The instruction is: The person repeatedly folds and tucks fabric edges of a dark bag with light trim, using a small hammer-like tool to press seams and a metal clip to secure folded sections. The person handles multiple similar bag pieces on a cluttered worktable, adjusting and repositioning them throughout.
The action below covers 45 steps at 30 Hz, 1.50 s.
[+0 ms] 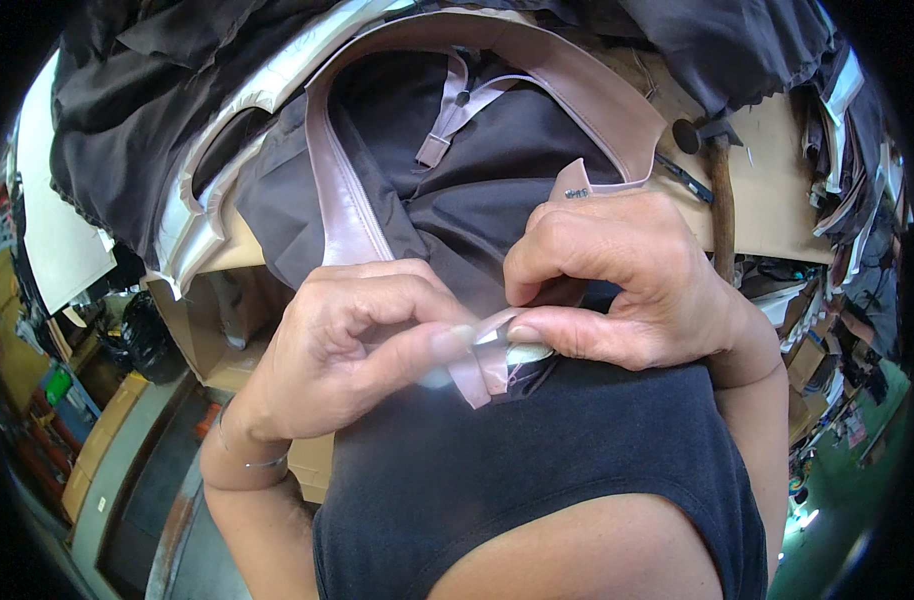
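A narrow pale pink strap [468,383] is pinched between the thumb and fingers of my left hand [362,345]. My right hand [622,280] grips the same strap close by, thumb against bent index finger. The two thumb tips lie nearly together, and the strap's short ends hang below them, in front of my dark top. Both hands rest by the near edge of a dark fabric piece [457,215] edged with a wide shiny pink band [537,60]. A second thin pink strap with a small loop [434,150] lies on the dark fabric.
A hammer [723,200] and a dark slim tool [685,178] lie on the tan work surface [777,215] at right. Dark cloth [137,110] and white-edged pieces [192,230] are heaped at left. Stacked materials [857,190] stand far right.
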Available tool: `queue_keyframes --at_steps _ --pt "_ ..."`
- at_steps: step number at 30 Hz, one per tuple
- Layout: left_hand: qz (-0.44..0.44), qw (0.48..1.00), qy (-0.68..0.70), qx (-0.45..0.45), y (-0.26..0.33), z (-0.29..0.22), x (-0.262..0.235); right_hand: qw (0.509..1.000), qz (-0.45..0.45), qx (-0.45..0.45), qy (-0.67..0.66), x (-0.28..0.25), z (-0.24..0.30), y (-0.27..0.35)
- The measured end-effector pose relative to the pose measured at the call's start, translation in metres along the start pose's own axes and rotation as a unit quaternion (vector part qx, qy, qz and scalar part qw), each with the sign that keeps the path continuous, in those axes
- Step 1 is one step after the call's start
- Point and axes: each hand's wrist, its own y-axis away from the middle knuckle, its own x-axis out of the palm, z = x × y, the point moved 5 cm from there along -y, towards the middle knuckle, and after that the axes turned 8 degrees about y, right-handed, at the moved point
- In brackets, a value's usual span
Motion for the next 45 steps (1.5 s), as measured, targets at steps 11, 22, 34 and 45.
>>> queue_keyframes --at_steps 11,22,34,45 --pt "0.012 0.996 0.025 -0.083 0.002 0.003 0.004 0.969 -0.029 -0.187 0.157 0.005 0.016 0.008" --pt "0.016 0.999 -0.017 -0.029 0.003 -0.004 0.008 0.999 0.011 -0.024 0.024 -0.001 0.0 0.007" --pt "0.052 0.997 -0.058 0.019 0.003 -0.008 0.009 0.989 0.106 -0.005 0.1 0.001 -0.001 0.007" --pt "0.002 1.0 -0.016 -0.014 0.004 -0.008 0.014 0.984 0.168 0.012 0.06 0.009 0.004 0.002"
